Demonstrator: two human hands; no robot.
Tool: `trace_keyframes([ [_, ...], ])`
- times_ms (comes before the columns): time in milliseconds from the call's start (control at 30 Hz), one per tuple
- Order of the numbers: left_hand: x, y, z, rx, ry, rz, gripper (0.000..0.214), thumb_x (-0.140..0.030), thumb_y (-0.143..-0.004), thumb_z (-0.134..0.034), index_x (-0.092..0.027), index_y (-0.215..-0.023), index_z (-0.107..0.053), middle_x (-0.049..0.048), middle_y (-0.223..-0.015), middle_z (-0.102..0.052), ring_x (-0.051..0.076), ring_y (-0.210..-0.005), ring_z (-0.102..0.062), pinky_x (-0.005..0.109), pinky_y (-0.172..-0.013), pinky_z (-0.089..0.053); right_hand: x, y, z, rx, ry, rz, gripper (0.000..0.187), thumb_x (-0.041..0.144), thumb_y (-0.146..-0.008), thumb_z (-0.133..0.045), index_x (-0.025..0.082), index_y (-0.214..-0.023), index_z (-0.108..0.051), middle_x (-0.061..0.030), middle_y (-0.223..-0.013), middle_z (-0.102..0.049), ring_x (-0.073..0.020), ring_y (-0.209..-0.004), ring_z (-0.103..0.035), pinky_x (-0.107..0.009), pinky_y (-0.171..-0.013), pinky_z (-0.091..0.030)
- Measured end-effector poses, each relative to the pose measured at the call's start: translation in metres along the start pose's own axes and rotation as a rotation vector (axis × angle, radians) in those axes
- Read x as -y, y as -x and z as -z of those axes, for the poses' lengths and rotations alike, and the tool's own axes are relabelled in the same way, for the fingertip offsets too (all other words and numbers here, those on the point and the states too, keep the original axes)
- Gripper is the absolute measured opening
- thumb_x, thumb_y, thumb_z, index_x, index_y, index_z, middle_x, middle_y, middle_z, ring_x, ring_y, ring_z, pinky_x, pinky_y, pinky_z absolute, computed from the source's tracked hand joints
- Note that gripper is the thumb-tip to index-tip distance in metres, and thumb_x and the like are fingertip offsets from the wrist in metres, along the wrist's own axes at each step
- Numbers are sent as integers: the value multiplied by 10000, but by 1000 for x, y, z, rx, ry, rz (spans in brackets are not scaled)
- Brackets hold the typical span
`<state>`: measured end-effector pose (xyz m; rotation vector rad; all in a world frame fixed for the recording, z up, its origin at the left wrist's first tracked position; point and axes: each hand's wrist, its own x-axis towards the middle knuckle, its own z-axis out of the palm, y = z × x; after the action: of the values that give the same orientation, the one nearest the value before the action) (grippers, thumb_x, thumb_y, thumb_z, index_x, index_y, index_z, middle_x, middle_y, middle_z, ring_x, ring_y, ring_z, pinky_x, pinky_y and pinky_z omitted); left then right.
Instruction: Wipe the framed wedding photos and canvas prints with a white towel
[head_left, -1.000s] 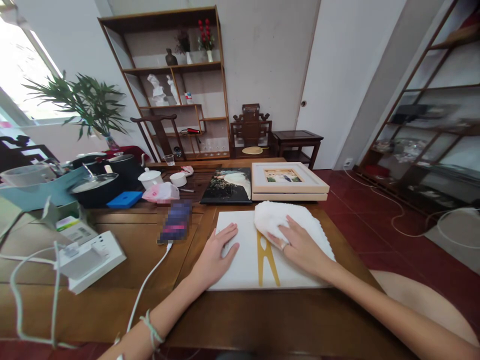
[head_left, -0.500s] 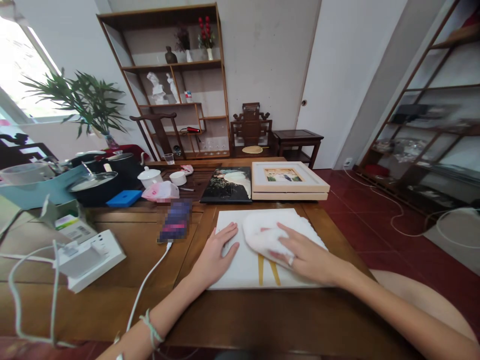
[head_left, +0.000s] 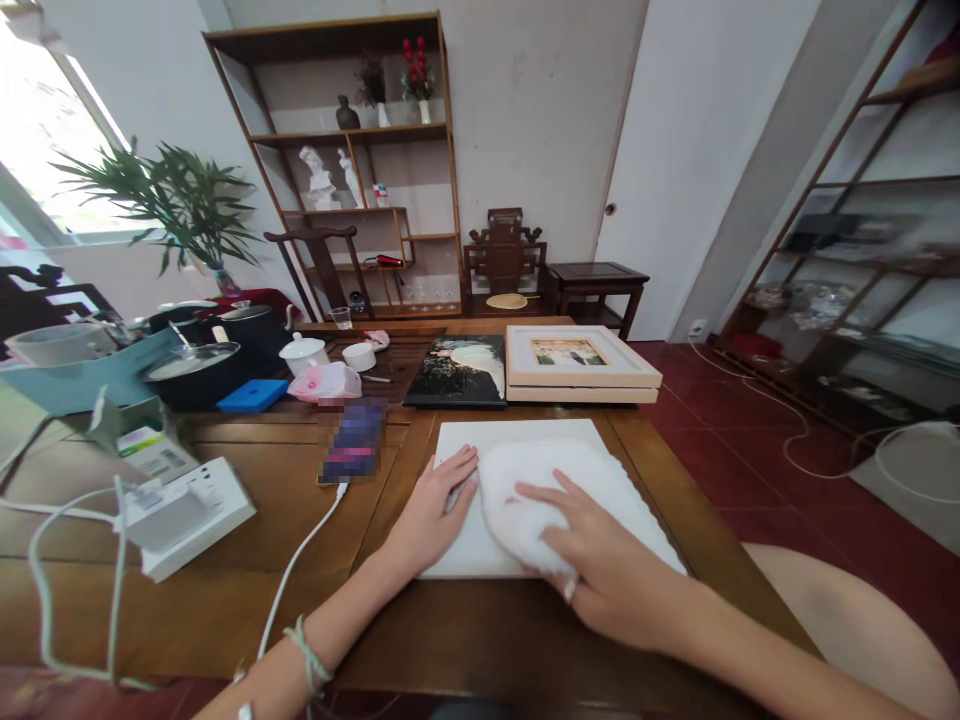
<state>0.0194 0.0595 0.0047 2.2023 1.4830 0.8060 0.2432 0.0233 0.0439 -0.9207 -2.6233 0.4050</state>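
Observation:
A flat white panel (head_left: pixel 461 550) lies on the wooden table in front of me. My left hand (head_left: pixel 439 500) rests flat on its left side, fingers stretched out and slightly apart. Over the right part of the panel is a soft white cloth (head_left: pixel 517 465), bunched up and partly blurred. My right hand (head_left: pixel 592 550), with a ring on one finger, grips this cloth and presses it down near the panel's front edge. The cloth and the hand hide much of the panel's surface.
Behind the panel lie a dark picture panel (head_left: pixel 457 375) and stacked light-wood frames (head_left: pixel 585 391). To the left are a phone (head_left: pixel 352 440) on a white cable, a white power strip (head_left: pixel 199 520), a blue box (head_left: pixel 253 395) and a lidded pot (head_left: pixel 191 375).
My right hand has moved the cloth toward me, down to the panel's front edge. Two yellow stripes seen before are now covered. My left hand stays in place.

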Motion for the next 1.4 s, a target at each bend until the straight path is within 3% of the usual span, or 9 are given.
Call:
trace_keyframes([
  [133,-1,0,1,7,-7,-1,377,-253,-871,-400,-226,-1212,-560,68,-1349,-486,227,-1287,-393,526,-1095,-190,24,23,5,139,-49,57,275,117,-654,-537,186,-897,-646,-116,-1322,-497,-272,-1300,-314,-510,-1098,-136],
  [200,-1,0,1,5,-8,-1,375,-258,-871,-406,-226,-1212,-559,68,-1350,-485,227,-1288,-393,525,-1095,-191,22,25,7,119,-19,14,252,122,-682,-527,185,-896,-645,-110,-1326,-494,-267,-1297,-320,-480,-1095,-188],
  [400,2,1,0,-1,-3,-7,383,-283,-880,-406,-220,-1234,-538,69,-1345,-492,224,-1291,-388,515,-1097,-196,-26,-5,9,-64,122,-127,266,246,-887,-379,154,-934,-624,-137,-1267,-540,-267,-1241,-403,-458,-1062,-258],
  [600,0,1,0,1,10,17,387,-310,-904,-370,-184,-1226,-543,78,-1342,-495,212,-1292,-389,496,-1107,-185,-55,-48,3,-142,170,-209,307,249,-907,-336,157,-970,-623,-125,-1208,-585,-270,-1186,-454,-490,-1038,-244],
  [800,-4,2,2,-71,99,6,483,-358,-941,-234,-126,-1301,-457,81,-1413,-403,181,-1334,-314,421,-1120,-206,-23,-34,-9,-26,111,11,207,143,-724,-496,153,-855,-656,-169,-1304,-500,-233,-1304,-303,-480,-1089,-94],
  [933,-5,3,3,-104,126,-2,510,-379,-938,-229,-104,-1314,-436,84,-1426,-381,179,-1334,-312,391,-1121,-218,10,-13,-4,121,-72,232,234,160,-694,-549,186,-906,-646,-95,-1308,-514,-191,-1295,-318,-404,-1112,-19],
  [1033,-6,3,3,-93,122,16,513,-385,-936,-223,-106,-1286,-474,91,-1405,-412,194,-1323,-335,415,-1116,-224,25,0,11,228,-170,293,312,158,-725,-556,205,-1029,-609,-31,-1276,-543,-161,-1265,-361,-337,-1119,-18],
  [1200,-4,1,2,-40,62,31,446,-358,-927,-289,-149,-1237,-532,84,-1362,-472,207,-1291,-390,467,-1111,-206,21,11,33,250,-177,63,205,251,-855,-483,221,-1002,-623,-36,-1126,-622,-200,-1199,-445,-340,-1089,-198],
  [1400,0,1,0,3,10,21,382,-304,-906,-364,-187,-1219,-550,76,-1341,-497,214,-1284,-401,504,-1103,-187,-23,-12,21,48,-17,-223,418,446,-918,-325,151,-932,-622,-169,-1086,-606,-334,-1178,-429,-450,-947,-347],
])
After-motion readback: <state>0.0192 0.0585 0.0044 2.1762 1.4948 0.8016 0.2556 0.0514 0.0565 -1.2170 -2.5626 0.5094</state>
